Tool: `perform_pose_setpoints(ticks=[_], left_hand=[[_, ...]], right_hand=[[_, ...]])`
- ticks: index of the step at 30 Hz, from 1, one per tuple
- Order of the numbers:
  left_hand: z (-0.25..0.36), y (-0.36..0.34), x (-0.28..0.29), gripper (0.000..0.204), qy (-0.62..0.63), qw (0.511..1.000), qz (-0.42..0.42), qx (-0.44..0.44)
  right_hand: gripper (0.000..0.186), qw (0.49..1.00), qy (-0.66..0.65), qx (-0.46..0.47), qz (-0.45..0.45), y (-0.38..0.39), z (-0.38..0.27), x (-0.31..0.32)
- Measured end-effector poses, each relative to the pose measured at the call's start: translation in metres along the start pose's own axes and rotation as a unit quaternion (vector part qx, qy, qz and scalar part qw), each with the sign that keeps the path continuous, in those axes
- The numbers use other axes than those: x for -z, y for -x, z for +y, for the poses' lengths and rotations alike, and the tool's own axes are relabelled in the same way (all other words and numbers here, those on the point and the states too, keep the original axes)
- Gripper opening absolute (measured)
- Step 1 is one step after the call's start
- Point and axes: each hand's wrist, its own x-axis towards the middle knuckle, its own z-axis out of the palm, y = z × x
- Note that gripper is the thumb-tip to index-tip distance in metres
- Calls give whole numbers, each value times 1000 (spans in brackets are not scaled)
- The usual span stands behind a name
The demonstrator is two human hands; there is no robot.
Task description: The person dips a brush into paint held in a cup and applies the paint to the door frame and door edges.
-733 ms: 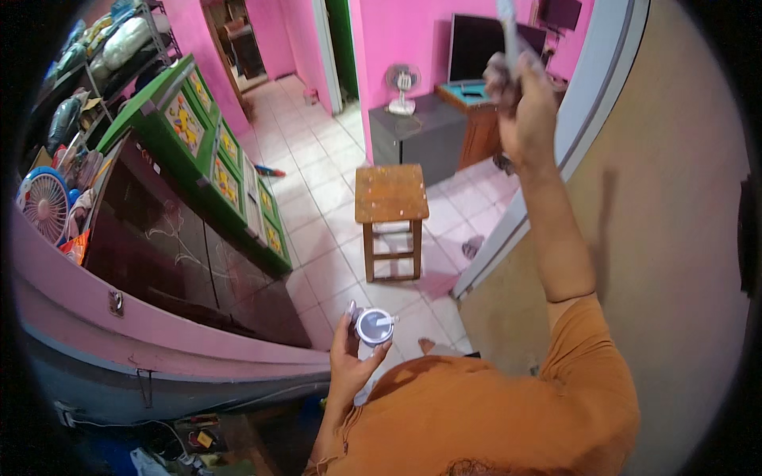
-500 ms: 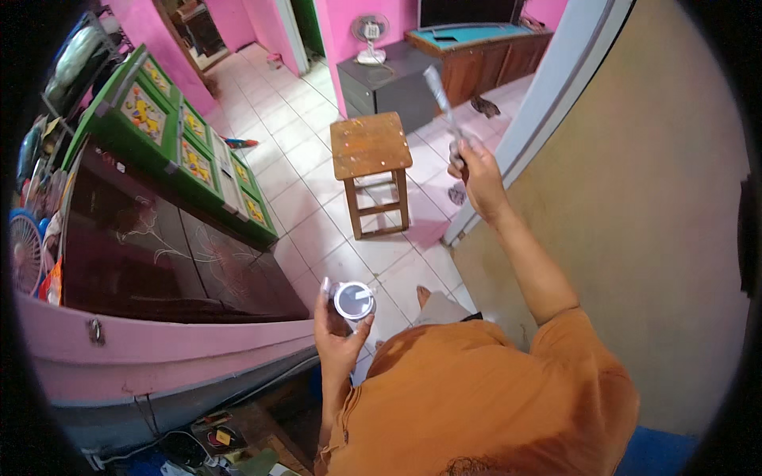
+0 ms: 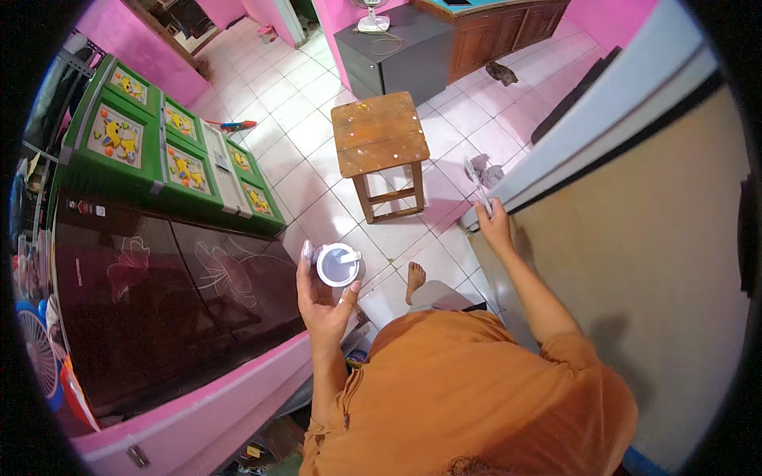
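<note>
My left hand (image 3: 324, 305) is wrapped around a small white round tub (image 3: 339, 265), held upright with its mouth facing up. Inside the tub is something pale grey-blue, and a short white strip shows across its rim. My right hand (image 3: 494, 228) grips a slim, pale, long-handled tool (image 3: 479, 184) that looks like a paintbrush. Its far end points up and away, close to the pale door frame (image 3: 611, 119); the kind of tip is hard to make out.
A speckled wooden stool (image 3: 379, 135) stands ahead on white floor tiles. On the left are a dark refrigerator (image 3: 159, 278) and a green cabinet (image 3: 151, 143). To the right rises a beige door panel (image 3: 635, 262). A grey crumpled cloth (image 3: 494, 174) lies beside the frame.
My right hand has come down with the pale tool, from high beside the frame to lower. The view has shifted, and my left hand with the tub now appears slightly higher and further left.
</note>
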Motion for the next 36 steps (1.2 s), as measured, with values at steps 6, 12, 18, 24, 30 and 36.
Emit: perform_pose_setpoints(ticks=[6,12,18,24,30,36], left_hand=[[-13,-82,-7,89,13,1000,-6,13],[-33,-137,0,87,30,999,-16,24],[-55,-191,20,87,13,999,-18,36],[-86,-264,58,87,17,997,-40,64],[-110,-349,118,91,23,990,-100,92],[-133,-436,157,92,32,985,-144,89]], right_hand=[[46,999,36,12,28,-72,33,-54],[68,995,94,30,-18,-139,67,-116],[101,983,141,114,17,-199,48,-186],[82,978,-120,-98,143,-272,73,-228],[65,956,-185,-218,69,-275,30,-262],[56,909,-294,-222,192,-289,49,-300]])
